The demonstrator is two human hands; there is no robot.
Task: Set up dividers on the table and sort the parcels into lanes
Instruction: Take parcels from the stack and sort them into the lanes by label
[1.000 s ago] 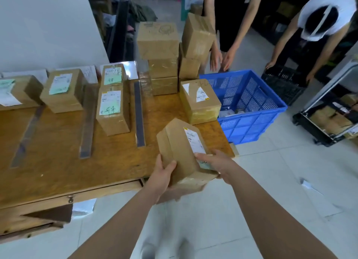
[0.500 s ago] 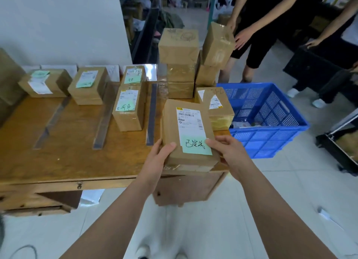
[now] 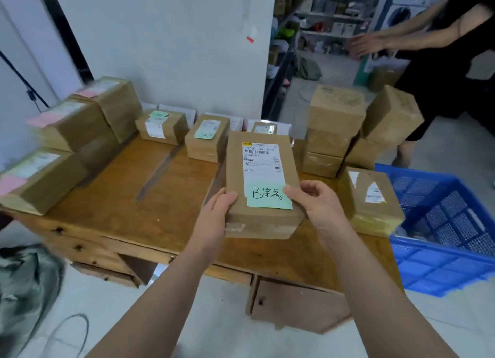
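Held parcel point(image 3: 236, 175): green note point(image 3: 269, 197) w/ "已完成"; label point(image 3: 263, 161) no. prob. "6269"

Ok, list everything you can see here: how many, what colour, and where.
table: one, brown wood, centre
held parcel: one, brown with green note, over table front
back parcels: three, brown, labelled, table's back edge
pink-note parcels: at least three, brown, table left
plain parcels: about five, brown, stacked back right
white-label parcel: one, brown, table's right edge
dividers: at least two, clear, flat on table
crate: one, blue, right of table
other person: one, dark clothes, back right
left hand: grips held parcel's left side
right hand: grips its right side
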